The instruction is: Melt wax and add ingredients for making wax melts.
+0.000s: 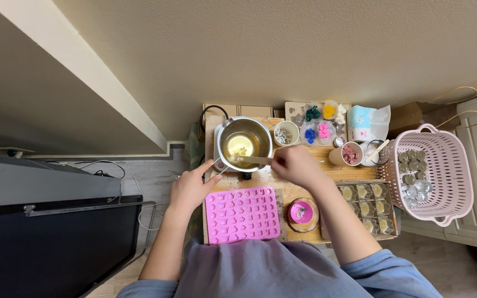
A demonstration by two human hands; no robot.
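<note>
A small metal pot (243, 140) with pale yellow liquid stands at the far left end of a narrow wooden table (299, 190), and everything else is easiest placed from it. The right hand (295, 164), just right of the pot, is closed around a flat wooden stick (255, 159) whose far end dips into the liquid. The left hand (190, 187) sits below and left of the pot, fingers loosely spread and not clamped on anything; its forefinger and thumb touch the end of the pot's handle (220, 164). Directly below the pot lies a pink silicone mould (242, 214) with rows of small shaped hollows, and right of that mould a round wooden coaster carries a small pink dish (301, 212). Right of the pot stands a white cup (286, 133), then little heaps of green, yellow, blue and pink pieces on a tray (318, 124). Further right a carton of small glass jars (366, 207) rests on the table, and beyond the table's edge a pink plastic basket (440, 174) holds more jars.
</note>
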